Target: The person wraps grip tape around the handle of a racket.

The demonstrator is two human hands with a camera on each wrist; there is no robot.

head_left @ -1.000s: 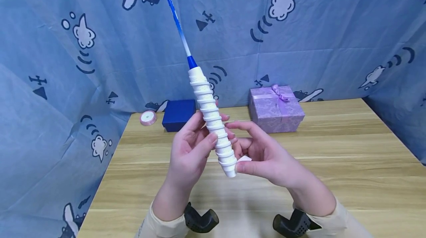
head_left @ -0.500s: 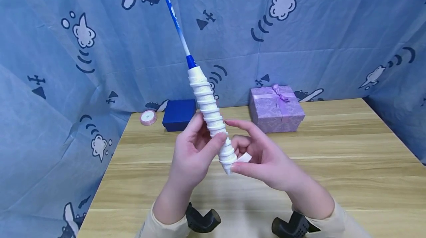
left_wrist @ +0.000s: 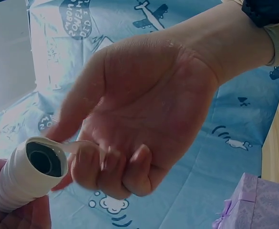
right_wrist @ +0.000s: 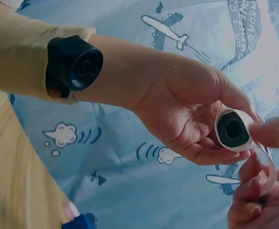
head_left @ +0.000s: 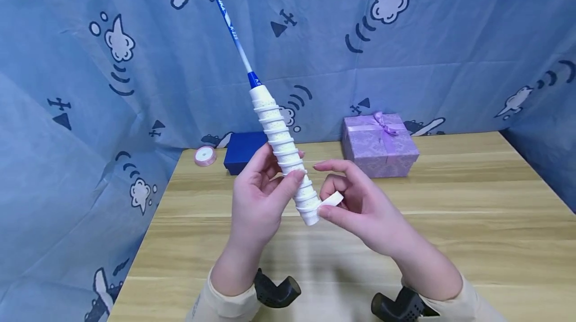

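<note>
A racket with a thin blue-and-white shaft (head_left: 229,17) slants upward in the head view; its head is outside the view. Ridged white grip tape winds around its handle (head_left: 280,137). My left hand (head_left: 257,202) grips the lower half of the handle, thumb across the front. My right hand (head_left: 366,209), beside the butt end, pinches the tape's loose white tail (head_left: 333,199) between thumb and curled fingers. In the left wrist view the dark, hollow butt end (left_wrist: 45,161) faces the camera, with tape around its rim. The right wrist view shows the tail (right_wrist: 273,174) curving off the handle.
At the back of the wooden table (head_left: 463,197) stand a purple gift box (head_left: 378,149) with a ribbon bow and a dark blue box (head_left: 243,149). A pink-edged ribbon roll (head_left: 205,156) lies left of them. A blue patterned curtain (head_left: 315,62) hangs behind.
The racket has turned a little about its length, so lettering on the shaft now shows. My right hand has drawn slightly away from the handle, and more of the tape's tail is visible.
</note>
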